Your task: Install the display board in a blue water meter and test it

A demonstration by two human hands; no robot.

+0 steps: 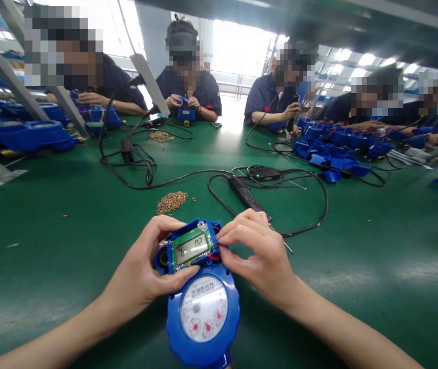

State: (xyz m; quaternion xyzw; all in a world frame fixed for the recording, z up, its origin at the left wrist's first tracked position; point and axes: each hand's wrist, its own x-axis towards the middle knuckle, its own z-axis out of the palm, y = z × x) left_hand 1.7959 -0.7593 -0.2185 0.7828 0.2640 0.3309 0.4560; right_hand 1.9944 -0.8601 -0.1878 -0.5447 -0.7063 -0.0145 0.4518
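Observation:
In front of me lies a blue water meter with a round dial of red pointers. Above the dial, its open blue box holds a green circuit board with a small lit display. My left hand wraps around the box's left side, thumb across its lower edge and fingers behind. At the right side of the box, my right hand pinches the thin wires between thumb and fingertips. Red and dark wires show there; their ends are partly hidden by the fingers.
A heap of small brass screws lies beyond the meter. A black electric screwdriver with a looped cable rests behind my right hand. Several co-workers sit across the green table. Blue meter parts pile up at right, more meters at left.

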